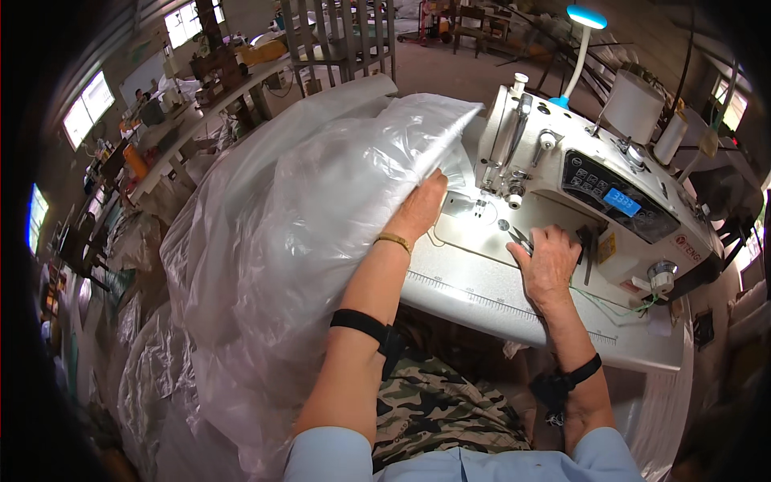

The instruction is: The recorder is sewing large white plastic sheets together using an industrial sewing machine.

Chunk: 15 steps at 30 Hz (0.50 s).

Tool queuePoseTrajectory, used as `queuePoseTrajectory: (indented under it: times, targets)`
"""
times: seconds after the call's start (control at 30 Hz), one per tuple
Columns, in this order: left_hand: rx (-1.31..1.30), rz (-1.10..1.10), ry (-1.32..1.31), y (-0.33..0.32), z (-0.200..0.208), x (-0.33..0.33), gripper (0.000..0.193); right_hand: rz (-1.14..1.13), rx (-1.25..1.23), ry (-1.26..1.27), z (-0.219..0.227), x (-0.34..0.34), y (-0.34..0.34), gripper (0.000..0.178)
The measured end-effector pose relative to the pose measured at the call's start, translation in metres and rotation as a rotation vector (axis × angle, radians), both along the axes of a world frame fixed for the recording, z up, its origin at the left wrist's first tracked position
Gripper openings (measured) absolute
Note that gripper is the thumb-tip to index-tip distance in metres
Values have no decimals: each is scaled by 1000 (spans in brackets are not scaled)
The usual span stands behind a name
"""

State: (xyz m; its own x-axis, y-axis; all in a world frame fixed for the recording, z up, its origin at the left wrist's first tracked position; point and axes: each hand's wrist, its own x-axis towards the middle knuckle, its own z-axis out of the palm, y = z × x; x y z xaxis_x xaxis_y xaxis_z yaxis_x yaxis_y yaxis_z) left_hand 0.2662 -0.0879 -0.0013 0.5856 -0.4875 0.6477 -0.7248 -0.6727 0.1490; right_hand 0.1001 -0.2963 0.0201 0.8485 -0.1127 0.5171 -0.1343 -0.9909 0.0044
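Observation:
A large heap of translucent white plastic sheeting (313,193) spreads over the left of the sewing table and hangs off its near side. My left hand (419,207) is closed on its right edge, just left of the needle area, with the fingertips partly hidden. The white sewing machine (514,136) stands at the right, its lamp lighting the needle plate. On the machine bed, right of the needle, my right hand (551,263) is closed around small scissors (523,240). Their dark blades point toward the needle, and the handles are hidden under my fingers.
A control panel (618,197) with a lit display faces me on the machine. Thread cones (630,106) stand behind it, near a bent lamp (580,56). Green thread (614,305) trails at the right of the tabletop. A cluttered bench (201,108) runs along the far left.

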Motion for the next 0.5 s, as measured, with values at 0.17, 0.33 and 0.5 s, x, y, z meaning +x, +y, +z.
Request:
queuePoseTrajectory:
  times: [0.17, 0.33, 0.5]
  targets:
    - [201, 370, -249, 8, -7, -4, 23, -80, 45, 69, 4, -8, -2, 39]
    - [-232, 286, 63, 28, -36, 5, 55, 85, -67, 12, -9, -12, -4, 26]
    - [-191, 349, 53, 56, -79, 16, 55, 247, -175, -64, -5, -9, -4, 10]
